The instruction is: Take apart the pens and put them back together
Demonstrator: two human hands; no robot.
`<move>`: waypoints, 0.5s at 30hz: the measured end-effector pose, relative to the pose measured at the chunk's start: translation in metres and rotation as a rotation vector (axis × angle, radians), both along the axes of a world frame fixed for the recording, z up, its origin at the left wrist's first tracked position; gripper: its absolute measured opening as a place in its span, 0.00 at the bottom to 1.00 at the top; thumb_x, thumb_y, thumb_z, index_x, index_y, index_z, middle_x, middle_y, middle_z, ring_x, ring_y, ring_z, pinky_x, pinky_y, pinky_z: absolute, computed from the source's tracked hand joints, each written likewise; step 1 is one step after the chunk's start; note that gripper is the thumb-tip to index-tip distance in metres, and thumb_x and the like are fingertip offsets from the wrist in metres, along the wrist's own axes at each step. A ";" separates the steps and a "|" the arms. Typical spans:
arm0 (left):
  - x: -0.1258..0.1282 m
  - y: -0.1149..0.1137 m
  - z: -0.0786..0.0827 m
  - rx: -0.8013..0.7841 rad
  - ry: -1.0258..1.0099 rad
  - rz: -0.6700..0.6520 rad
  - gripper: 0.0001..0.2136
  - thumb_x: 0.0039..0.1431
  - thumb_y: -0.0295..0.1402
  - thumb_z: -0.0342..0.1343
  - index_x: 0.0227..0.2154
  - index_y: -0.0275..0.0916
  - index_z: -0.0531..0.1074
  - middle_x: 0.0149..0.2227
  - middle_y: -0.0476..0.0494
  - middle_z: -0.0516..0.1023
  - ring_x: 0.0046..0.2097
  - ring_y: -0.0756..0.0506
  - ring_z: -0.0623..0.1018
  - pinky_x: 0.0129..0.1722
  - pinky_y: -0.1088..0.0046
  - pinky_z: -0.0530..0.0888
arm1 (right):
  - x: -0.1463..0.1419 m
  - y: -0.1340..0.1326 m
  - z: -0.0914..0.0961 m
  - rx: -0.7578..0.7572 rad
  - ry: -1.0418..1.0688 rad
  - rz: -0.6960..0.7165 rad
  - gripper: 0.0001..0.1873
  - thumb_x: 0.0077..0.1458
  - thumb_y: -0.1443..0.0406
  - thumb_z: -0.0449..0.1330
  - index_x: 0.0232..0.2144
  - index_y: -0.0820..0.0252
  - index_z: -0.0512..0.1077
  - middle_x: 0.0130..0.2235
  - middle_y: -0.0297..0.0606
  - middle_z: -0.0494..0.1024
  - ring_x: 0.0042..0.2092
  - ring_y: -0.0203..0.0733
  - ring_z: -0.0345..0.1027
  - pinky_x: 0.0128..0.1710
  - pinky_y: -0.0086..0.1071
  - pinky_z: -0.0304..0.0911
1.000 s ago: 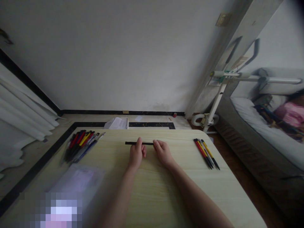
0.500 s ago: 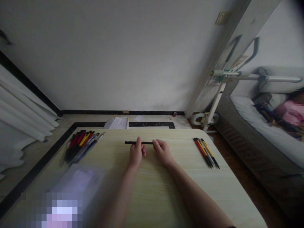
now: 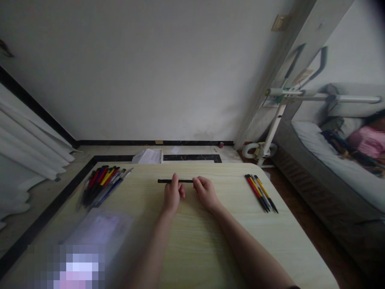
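Black pen [image 3: 186,181] held crosswise over the table [image 3: 192,249]: left hand [image 3: 172,196] fingers wrapped around it, right hand [image 3: 207,193] fingers pinching its right end. Plastic bag [image 3: 100,228], table's left: contents indistinct. Floor box [image 3: 163,156] beyond: white papers [image 3: 149,155] inside.

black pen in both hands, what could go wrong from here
The black pen might slip from the right hand, which seems to pinch only one end, though the left hand holds it too. The small group of pens lies near the right edge of the table, so a knock could send some off.
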State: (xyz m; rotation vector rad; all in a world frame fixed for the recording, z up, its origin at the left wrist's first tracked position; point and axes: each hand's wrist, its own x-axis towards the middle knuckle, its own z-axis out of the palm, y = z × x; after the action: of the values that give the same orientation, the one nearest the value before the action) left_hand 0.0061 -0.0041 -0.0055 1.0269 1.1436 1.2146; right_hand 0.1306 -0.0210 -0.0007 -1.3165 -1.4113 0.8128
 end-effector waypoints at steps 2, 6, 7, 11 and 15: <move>0.000 0.000 0.000 -0.011 -0.012 0.000 0.22 0.52 0.50 0.41 0.11 0.40 0.52 0.11 0.53 0.58 0.13 0.53 0.62 0.15 0.76 0.58 | 0.000 0.000 0.000 -0.009 0.016 -0.002 0.21 0.54 0.54 0.46 0.16 0.61 0.62 0.17 0.31 0.61 0.22 0.33 0.53 0.22 0.26 0.48; 0.000 0.000 0.001 -0.022 -0.060 -0.001 0.22 0.52 0.49 0.42 0.12 0.40 0.52 0.11 0.53 0.58 0.14 0.53 0.62 0.16 0.76 0.58 | 0.000 0.000 0.001 -0.037 0.065 -0.008 0.22 0.54 0.53 0.45 0.18 0.62 0.64 0.18 0.31 0.61 0.22 0.32 0.54 0.22 0.26 0.49; 0.000 -0.001 0.001 -0.022 -0.072 -0.001 0.21 0.52 0.49 0.42 0.12 0.40 0.52 0.11 0.53 0.58 0.14 0.53 0.62 0.16 0.76 0.59 | 0.000 0.001 0.001 -0.044 0.075 -0.011 0.23 0.54 0.53 0.45 0.18 0.62 0.64 0.18 0.31 0.61 0.22 0.32 0.54 0.22 0.26 0.49; 0.000 -0.001 0.002 -0.018 -0.083 0.002 0.21 0.52 0.49 0.42 0.13 0.40 0.52 0.12 0.53 0.58 0.14 0.53 0.62 0.16 0.76 0.59 | 0.000 0.001 0.001 -0.062 0.100 -0.015 0.24 0.54 0.52 0.43 0.17 0.62 0.63 0.17 0.31 0.60 0.21 0.32 0.54 0.21 0.26 0.49; 0.000 -0.001 0.004 -0.022 -0.039 0.009 0.21 0.52 0.50 0.41 0.12 0.40 0.52 0.12 0.52 0.59 0.14 0.52 0.62 0.16 0.76 0.60 | -0.001 0.002 0.000 -0.076 0.123 -0.012 0.25 0.54 0.51 0.43 0.15 0.61 0.60 0.16 0.30 0.59 0.20 0.32 0.52 0.20 0.26 0.48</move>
State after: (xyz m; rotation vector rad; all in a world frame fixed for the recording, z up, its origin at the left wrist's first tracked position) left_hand 0.0059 -0.0051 -0.0017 0.9786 1.1301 1.2208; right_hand 0.1301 -0.0187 -0.0003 -1.3080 -1.2859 0.9317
